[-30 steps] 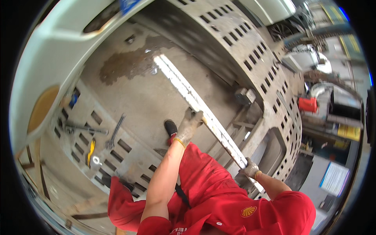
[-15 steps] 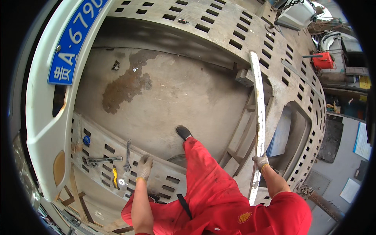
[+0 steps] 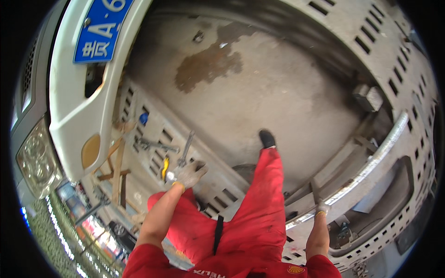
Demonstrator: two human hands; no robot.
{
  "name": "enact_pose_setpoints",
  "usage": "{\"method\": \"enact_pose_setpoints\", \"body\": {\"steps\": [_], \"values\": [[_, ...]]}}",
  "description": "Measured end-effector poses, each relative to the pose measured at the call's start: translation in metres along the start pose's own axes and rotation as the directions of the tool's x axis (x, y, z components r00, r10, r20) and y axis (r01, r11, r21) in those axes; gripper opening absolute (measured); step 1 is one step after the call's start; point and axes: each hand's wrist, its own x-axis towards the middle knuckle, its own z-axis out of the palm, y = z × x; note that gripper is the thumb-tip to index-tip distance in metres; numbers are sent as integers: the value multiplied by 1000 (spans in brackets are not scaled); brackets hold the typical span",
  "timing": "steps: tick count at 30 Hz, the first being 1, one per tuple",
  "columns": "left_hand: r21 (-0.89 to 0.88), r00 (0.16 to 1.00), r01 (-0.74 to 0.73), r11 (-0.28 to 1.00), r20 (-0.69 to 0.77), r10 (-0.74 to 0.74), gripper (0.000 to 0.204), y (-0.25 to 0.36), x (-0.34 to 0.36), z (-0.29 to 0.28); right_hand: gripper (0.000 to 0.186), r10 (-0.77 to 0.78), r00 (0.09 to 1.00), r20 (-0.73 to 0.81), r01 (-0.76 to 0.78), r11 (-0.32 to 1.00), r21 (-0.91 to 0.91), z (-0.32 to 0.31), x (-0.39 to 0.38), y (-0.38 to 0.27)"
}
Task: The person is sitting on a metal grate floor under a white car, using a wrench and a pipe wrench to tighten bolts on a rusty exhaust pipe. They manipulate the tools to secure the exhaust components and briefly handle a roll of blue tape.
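Note:
My right hand [image 3: 322, 208], in a pale work glove, is closed around a long, narrow white metal strip [image 3: 371, 166] that runs slantwise over the perforated steel frame [image 3: 320, 7]. My left hand [image 3: 192, 174], also gloved, hovers over the near-left frame rail with its fingers loosely bent and apart, holding nothing I can see. On that rail beside it lie an adjustable wrench [image 3: 187, 147], a second wrench [image 3: 160, 146] and a yellow-handled tool [image 3: 165, 167]. A small white roll [image 3: 170, 176] shows partly behind the left hand. Farther off is a blue round item [image 3: 143, 118].
A vehicle's white bumper [image 3: 76, 125] with a blue plate [image 3: 102, 30] stands at the left, near a headlight [image 3: 39, 150]. Inside the frame, the concrete floor [image 3: 278, 88] carries a dark wet stain [image 3: 208, 65]. A metal block [image 3: 368, 97] sits at the frame's right inner edge.
The view has turned, shifting the frame and floor to the right. The strip now lies more slanted, still in my right hand. My left hand has come nearer the white roll.

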Motion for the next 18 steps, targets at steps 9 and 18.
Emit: {"method": "enact_pose_setpoints", "body": {"steps": [9, 18], "values": [[-310, 998, -54, 949, -6, 55, 47, -40, -3, -45, 114, -100, 992, -79, 115, 970, 214, -17, 37, 35], [-501, 976, 50, 864, -158, -148, 45, -249, -1, -98, 133, -171, 934, -314, 71, 949, -306, -16, -4, -22]]}}
